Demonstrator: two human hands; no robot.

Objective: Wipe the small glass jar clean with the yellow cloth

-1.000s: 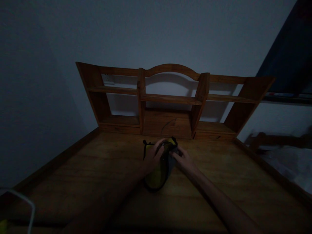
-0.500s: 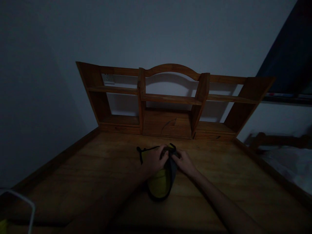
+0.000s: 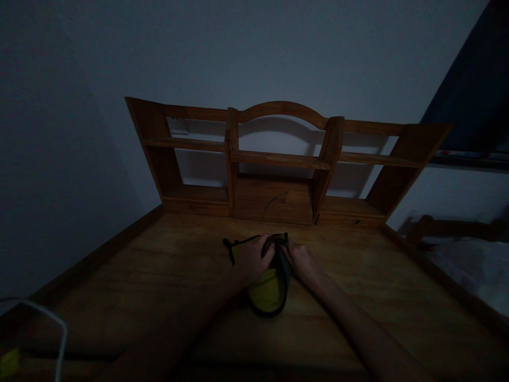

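Note:
On the wooden desk (image 3: pixel 167 276) lies a yellow-green and grey fabric pouch (image 3: pixel 267 292) with black edging; the dim light hides its exact kind. My left hand (image 3: pixel 254 260) is closed on its upper left part, thumb and fingers pinching the dark rim. From the right, my right hand (image 3: pixel 301 260) grips the grey side near the top corner. A fold gapes between the two hands. The pouch's rounded lower end points toward me, and a black-edged corner with a small tab sticks out left of my left hand.
A wooden shelf unit (image 3: pixel 280 158) with small drawers stands along the back of the desk against the wall. At the lower left are a white cable (image 3: pixel 63 329) and a yellow object (image 3: pixel 9 363). Whitish cloth (image 3: pixel 473 265) shows beyond the right edge.
The pouch's lower end has shifted slightly up and right, and the rim between my hands is spread wider. My right hand has closed in on the top corner.

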